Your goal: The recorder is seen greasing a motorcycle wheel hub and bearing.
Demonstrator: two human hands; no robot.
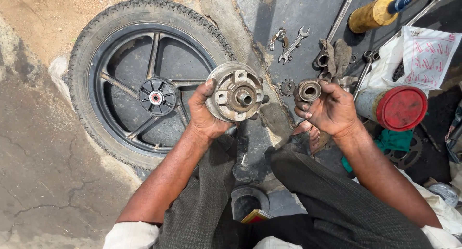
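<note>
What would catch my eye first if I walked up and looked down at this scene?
Probably the round metal hub held up in the left hand at the centre, facing a small rusty ring-shaped part pinched in the right hand. To the left a black motorcycle wheel lies flat on the ground. At the right stands a can with a bright red lid, with spanners scattered above.

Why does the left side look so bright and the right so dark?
Head view: sunlight falls on the dusty ground and wheel; the tools by the red-lidded can lie in shade. The left hand and right hand are sharp, edges slightly stretched.
</note>
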